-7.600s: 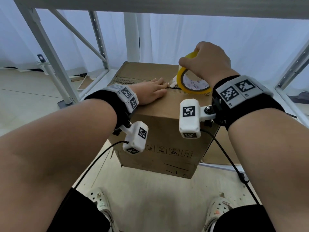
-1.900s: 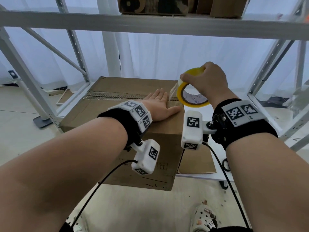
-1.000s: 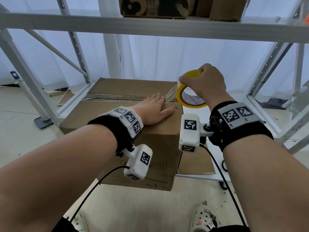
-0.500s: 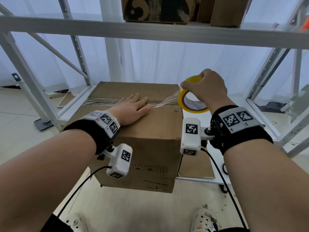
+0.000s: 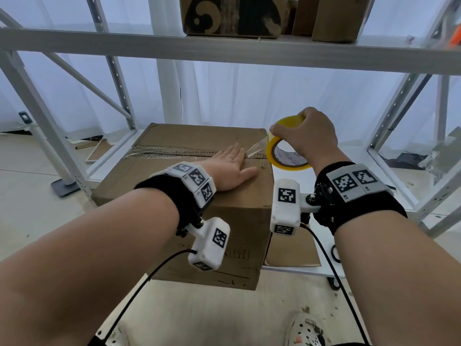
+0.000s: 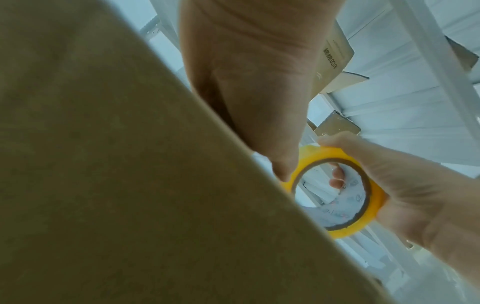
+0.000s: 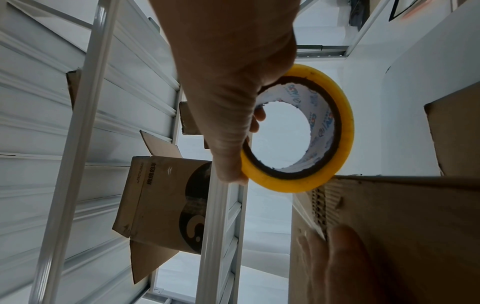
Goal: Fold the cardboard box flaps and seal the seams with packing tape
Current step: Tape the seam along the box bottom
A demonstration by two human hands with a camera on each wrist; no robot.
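A brown cardboard box point(image 5: 189, 196) stands on the low shelf with its top flaps folded down. Clear tape runs along the centre seam point(image 5: 174, 154). My left hand point(image 5: 233, 166) lies flat on the top near the right end of the seam, fingers straight. My right hand point(image 5: 305, 136) grips a yellow tape roll point(image 5: 274, 156) just past the box's right edge. A short clear strip point(image 5: 255, 148) stretches from the roll to the seam by my left fingertips. In the right wrist view the tape roll point(image 7: 288, 182) touches the box point(image 7: 402, 226) at its edge.
A white metal rack surrounds the box; its upper shelf point(image 5: 224, 48) carries other cardboard boxes point(image 5: 232, 16). A flat cardboard piece point(image 5: 291, 253) lies on the low shelf to the right. White curtains hang behind. My shoe point(image 5: 306, 332) is on the floor below.
My left hand has slid right along the seam toward the roll, and the stretched strip is shorter. The right hand still holds the roll past the right edge.
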